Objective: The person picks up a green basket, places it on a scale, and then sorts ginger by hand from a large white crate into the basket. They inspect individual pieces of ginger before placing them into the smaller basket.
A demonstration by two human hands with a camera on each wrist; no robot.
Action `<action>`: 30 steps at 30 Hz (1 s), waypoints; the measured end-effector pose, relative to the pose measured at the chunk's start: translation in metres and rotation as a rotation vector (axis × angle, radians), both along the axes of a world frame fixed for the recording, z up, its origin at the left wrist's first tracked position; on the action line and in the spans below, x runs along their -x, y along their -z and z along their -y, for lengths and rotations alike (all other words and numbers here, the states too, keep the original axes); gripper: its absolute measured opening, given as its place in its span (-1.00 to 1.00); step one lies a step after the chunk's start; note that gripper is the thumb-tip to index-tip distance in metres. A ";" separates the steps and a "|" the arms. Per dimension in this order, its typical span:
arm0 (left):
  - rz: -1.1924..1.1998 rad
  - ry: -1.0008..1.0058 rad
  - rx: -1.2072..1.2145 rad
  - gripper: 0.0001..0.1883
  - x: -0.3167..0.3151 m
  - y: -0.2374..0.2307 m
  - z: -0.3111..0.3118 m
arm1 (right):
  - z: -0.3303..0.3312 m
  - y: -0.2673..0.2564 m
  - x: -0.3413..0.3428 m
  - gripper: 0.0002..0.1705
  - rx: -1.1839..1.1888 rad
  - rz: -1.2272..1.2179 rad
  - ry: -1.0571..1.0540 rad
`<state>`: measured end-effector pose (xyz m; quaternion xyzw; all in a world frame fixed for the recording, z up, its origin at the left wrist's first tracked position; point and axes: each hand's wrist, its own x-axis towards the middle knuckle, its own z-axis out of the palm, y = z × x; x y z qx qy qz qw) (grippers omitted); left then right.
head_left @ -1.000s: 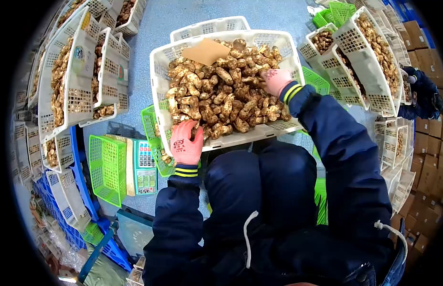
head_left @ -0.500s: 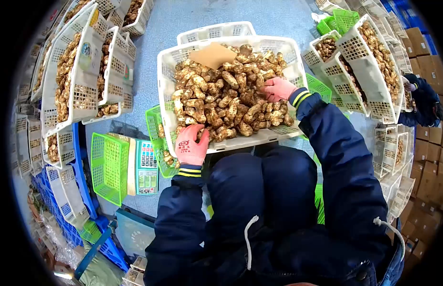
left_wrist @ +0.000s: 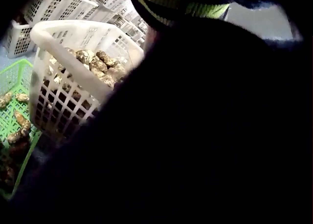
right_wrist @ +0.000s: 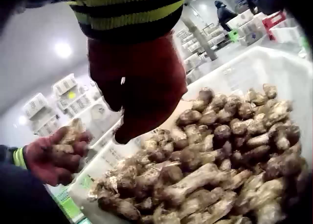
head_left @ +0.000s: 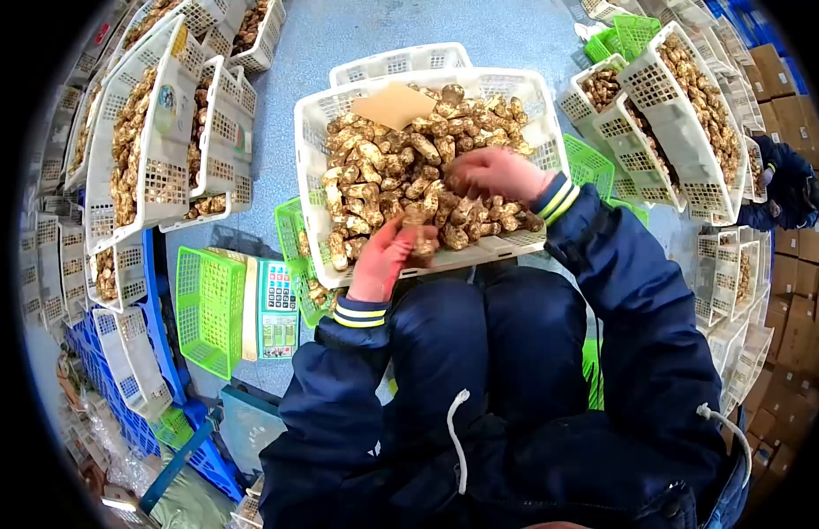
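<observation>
A large white crate [head_left: 312, 167] stands in front of my knees, heaped with brown, earth-flecked mushrooms [head_left: 361, 198]. My left hand [head_left: 383, 264], in a pink glove, is over the crate's near-left rim and grips a thick-stemmed mushroom [head_left: 418, 231] between thumb and fingers. The right wrist view shows that same mushroom [right_wrist: 73, 132] in the upturned left hand [right_wrist: 49, 155]. My right hand [head_left: 502, 172], also gloved, hovers over the right half of the heap. Its fingers [right_wrist: 142, 116] point down, loosely bent, with nothing visible in them. Both hands are out of sight in the mostly dark left wrist view.
A piece of brown cardboard [head_left: 394, 106] lies on the heap's far side. Left of the crate are a green basket [head_left: 211, 313] and a scale [head_left: 277, 309]. Crates of mushrooms are stacked on the left [head_left: 158, 176] and right [head_left: 665, 97]. Another person [head_left: 784, 181] is at far right.
My left hand has left the rim, moved right and inward, and now holds a mushroom. My right hand has come up out of the heap and shifted left.
</observation>
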<state>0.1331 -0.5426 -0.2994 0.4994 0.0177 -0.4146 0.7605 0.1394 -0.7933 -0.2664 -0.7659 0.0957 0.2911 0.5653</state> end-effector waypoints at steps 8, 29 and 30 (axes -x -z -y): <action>-0.053 -0.232 0.084 -0.66 0.001 -0.003 -0.028 | 0.029 0.094 -0.039 -0.70 1.266 0.149 -0.163; -0.075 -0.477 0.199 -0.63 0.033 0.010 -0.128 | 0.027 0.006 0.049 -0.74 -0.355 -0.082 0.254; -0.063 -0.501 0.240 -0.60 0.037 0.012 -0.134 | 0.025 0.006 0.048 -0.74 -0.389 -0.100 0.247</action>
